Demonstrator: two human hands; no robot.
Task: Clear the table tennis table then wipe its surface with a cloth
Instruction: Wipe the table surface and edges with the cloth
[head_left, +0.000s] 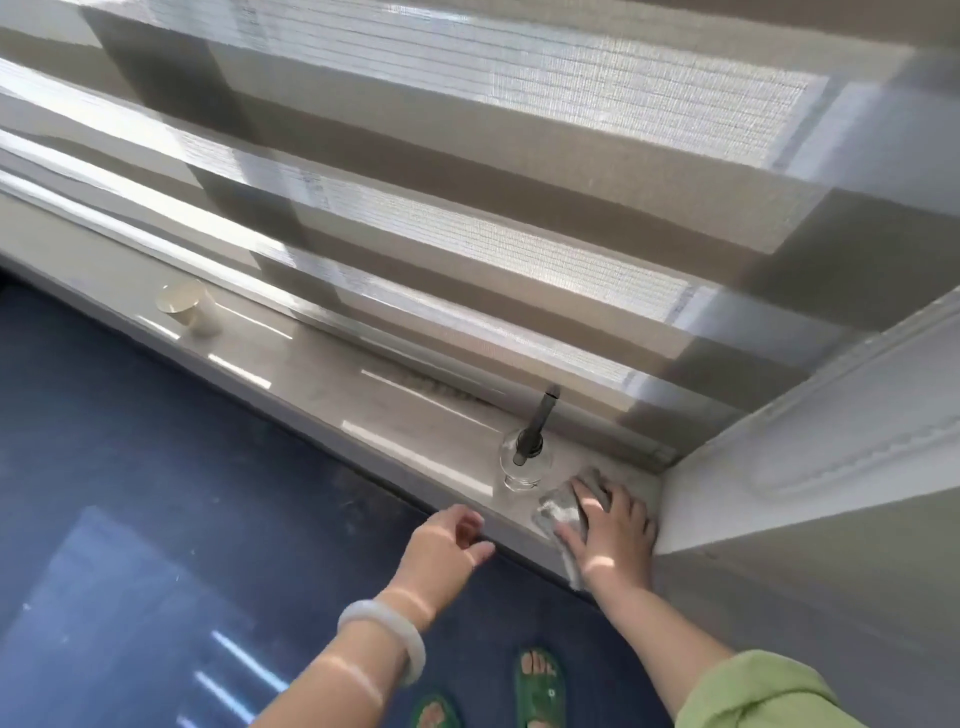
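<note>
A grey cloth (558, 512) lies on the pale windowsill (363, 395), in the corner by the wall. My right hand (613, 530) lies on top of the cloth with its fingers spread over it. Just left of the cloth stands a clear spray bottle (522, 462) with a dark nozzle. My left hand (447, 540) hovers in front of the sill's front edge, fingers loosely curled and holding nothing; a pale bangle sits on that wrist. The table tennis table is not in view.
A cream cup (187, 306) stands further left on the sill. Striped window blinds (519, 234) hang behind. A grey wall panel (810, 493) closes the right side. Blue carpet (156, 493) covers the floor, where my feet in green sandals (540, 686) show.
</note>
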